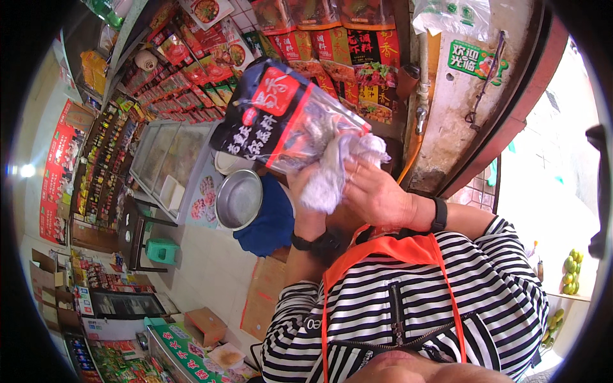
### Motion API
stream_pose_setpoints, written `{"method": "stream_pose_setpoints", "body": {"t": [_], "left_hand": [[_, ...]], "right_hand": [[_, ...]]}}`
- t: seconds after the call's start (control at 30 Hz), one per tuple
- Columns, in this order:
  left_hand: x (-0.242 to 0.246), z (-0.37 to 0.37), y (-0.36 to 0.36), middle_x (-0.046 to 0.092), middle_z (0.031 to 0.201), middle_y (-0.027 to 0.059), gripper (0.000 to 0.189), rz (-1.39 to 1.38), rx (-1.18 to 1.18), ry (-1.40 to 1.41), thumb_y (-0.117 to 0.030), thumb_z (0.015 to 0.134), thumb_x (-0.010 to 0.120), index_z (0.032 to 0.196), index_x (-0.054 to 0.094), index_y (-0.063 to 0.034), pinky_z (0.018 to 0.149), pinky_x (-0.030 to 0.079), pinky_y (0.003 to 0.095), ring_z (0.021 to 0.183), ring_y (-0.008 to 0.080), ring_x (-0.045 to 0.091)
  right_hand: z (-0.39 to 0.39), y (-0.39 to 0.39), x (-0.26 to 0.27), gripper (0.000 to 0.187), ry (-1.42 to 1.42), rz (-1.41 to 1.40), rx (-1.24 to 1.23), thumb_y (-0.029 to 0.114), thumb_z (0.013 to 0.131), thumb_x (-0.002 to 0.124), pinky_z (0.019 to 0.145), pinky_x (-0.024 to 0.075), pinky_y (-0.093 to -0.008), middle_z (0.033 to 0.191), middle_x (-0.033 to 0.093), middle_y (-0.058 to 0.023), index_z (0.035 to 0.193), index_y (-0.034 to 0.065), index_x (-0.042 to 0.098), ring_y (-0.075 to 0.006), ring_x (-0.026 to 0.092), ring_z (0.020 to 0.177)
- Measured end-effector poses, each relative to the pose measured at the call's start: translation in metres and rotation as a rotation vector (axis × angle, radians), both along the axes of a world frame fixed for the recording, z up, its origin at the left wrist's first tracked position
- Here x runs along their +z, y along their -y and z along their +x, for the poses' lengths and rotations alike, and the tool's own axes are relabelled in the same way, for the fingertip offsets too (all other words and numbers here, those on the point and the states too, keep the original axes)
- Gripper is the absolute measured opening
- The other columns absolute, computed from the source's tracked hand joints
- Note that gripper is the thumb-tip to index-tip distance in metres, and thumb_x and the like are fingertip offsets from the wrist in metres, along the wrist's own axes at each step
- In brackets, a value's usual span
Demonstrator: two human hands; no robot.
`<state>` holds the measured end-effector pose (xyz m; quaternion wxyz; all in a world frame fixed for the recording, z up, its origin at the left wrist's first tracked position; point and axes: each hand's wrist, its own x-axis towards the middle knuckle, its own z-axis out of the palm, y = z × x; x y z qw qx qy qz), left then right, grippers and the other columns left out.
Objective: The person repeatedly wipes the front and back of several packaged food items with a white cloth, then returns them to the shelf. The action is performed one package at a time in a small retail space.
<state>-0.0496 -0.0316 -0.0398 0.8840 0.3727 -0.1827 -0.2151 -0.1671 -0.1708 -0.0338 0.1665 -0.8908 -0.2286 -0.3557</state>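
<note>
A black and red plastic food packet [282,117] is tilted up in front of me, with large writing and a clear-looking panel. My left hand [301,184] grips its lower edge and is partly covered by a whitish cloth [322,189]. Against the packet's lower right corner, my right hand [376,191] holds the bunched cloth, fingers curled over it. Some of the fingertips are hidden behind the cloth. Behind the packet, rows of red seasoning packets [335,52] hang or stand on display.
Left of my hands, a steel basin [238,200] rests beside dark blue fabric [268,220]. Beyond stand a glass-topped chest freezer [167,143] and a teal stool [162,251]. Flattened cardboard [263,292] lies on the floor. A pipe [423,81] runs along the wall near the doorway at right.
</note>
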Motion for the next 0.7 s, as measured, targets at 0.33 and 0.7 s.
{"method": "stream_pose_setpoints", "body": {"t": [0.33, 0.7], "left_hand": [[-0.009, -0.014, 0.024, 0.049, 0.141, 0.0119, 0.056, -0.109, 0.000, 0.046, -0.016, 0.096, 0.060, 0.144, 0.038, 0.0017, 0.107, 0.041, 0.0379, 0.127, 0.0231, 0.051], [0.001, -0.020, 0.021, 0.047, 0.144, 0.0128, 0.063, 0.021, 0.167, 0.145, -0.031, 0.095, 0.062, 0.146, 0.039, -0.0009, 0.109, 0.040, 0.0475, 0.129, 0.0289, 0.050]], "right_hand": [[0.025, 0.009, 0.021, 0.044, -0.017, 0.014, -0.248, 0.023, 0.085, 0.065, 0.105, 0.0390, -0.0495, 0.125, 0.058, -0.0137, 0.122, 0.0004, 0.059, -0.0310, 0.050, 0.125], [0.041, 0.028, 0.038, 0.037, -0.015, 0.118, -0.331, 0.027, 0.091, 0.061, 0.092, 0.0420, -0.0436, 0.119, 0.056, -0.0159, 0.116, 0.0000, 0.058, -0.0331, 0.053, 0.110]]}}
